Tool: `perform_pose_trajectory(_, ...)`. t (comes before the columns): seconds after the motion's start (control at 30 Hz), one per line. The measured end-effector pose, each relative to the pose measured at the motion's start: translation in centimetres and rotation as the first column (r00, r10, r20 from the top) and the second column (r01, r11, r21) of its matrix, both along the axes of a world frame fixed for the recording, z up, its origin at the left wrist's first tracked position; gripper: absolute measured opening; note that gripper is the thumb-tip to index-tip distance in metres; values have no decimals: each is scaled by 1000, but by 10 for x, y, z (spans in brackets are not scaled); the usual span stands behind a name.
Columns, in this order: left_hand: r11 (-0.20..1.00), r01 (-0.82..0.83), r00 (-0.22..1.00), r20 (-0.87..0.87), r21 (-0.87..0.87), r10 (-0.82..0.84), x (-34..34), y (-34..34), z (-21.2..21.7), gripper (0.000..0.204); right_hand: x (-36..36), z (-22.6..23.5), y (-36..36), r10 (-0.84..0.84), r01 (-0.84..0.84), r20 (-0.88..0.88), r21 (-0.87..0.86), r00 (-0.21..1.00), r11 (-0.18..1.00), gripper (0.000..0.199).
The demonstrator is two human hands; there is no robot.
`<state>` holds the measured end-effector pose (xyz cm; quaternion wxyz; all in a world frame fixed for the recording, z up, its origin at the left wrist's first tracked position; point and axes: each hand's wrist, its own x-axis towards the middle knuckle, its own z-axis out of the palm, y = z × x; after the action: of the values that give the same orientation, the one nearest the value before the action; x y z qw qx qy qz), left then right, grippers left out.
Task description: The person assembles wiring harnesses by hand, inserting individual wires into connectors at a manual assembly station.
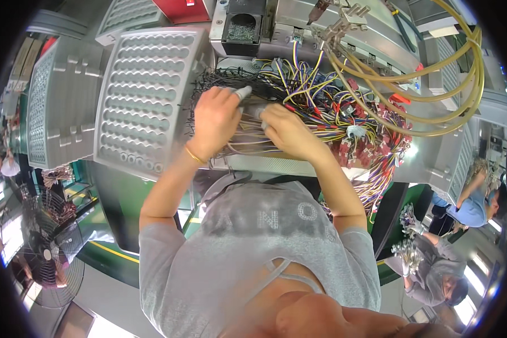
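A thick bundle of wires [298,81] in yellow, black, white and purple lies across the bench in front of me. Dark, thin wire ends [217,76] bristle at its left, while many maroon connectors [355,149] crowd its right end. My left hand [215,117] rests over the left part of the bundle, fingers curled around wires, with a pale finger cover on one fingertip. Beside it, my right hand [290,132] bends its closed fingers down onto the pale wires between the hands. Its fingertips are partly blurred, so the exact number of wires gripped is hidden.
Left of the bundle stands a grey tray with rows of round recesses [146,96]. Behind are a black bin [243,31] and a metal fixture [343,25]. Yellowish tubes [473,67] loop over the right side. A fan [45,253] and co-workers [434,265] are farther off.
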<state>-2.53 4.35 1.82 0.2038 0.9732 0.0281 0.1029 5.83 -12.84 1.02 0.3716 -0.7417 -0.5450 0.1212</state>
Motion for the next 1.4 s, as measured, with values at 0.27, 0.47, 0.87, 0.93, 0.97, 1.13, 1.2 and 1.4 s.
perform_pose_trajectory(0.27,967,226,941,230,118,-248,-48,-35,-22,41,34,-5,29,-163,151,-138,-92,977,984,25)
perform_pose_trajectory(0.47,897,442,893,95,-3,-440,-72,-59,-50,25,46,-12,55,-120,110,-223,-58,967,992,30)
perform_pose_trajectory(0.87,974,191,907,359,118,-221,-26,-20,-13,28,38,-6,23,-83,-1,-294,-276,952,961,27)
perform_pose_trajectory(0.93,964,90,961,233,248,-150,-28,-8,-25,23,28,-9,17,0,-21,-91,-236,996,971,26)
perform_pose_trajectory(0.97,964,95,960,234,247,-155,-32,-6,-24,23,27,-11,14,24,-36,-54,-236,998,971,26)
perform_pose_trajectory(1.13,991,-39,999,36,127,35,-53,-9,-30,16,34,8,2,-133,10,-582,-210,802,978,26)
perform_pose_trajectory(1.2,993,-80,997,-6,89,81,-42,-4,-33,16,37,6,-15,-103,153,-864,-31,493,988,24)
perform_pose_trajectory(1.4,741,-358,890,32,-568,454,0,2,7,26,40,13,-49,2,124,-946,45,323,991,33)
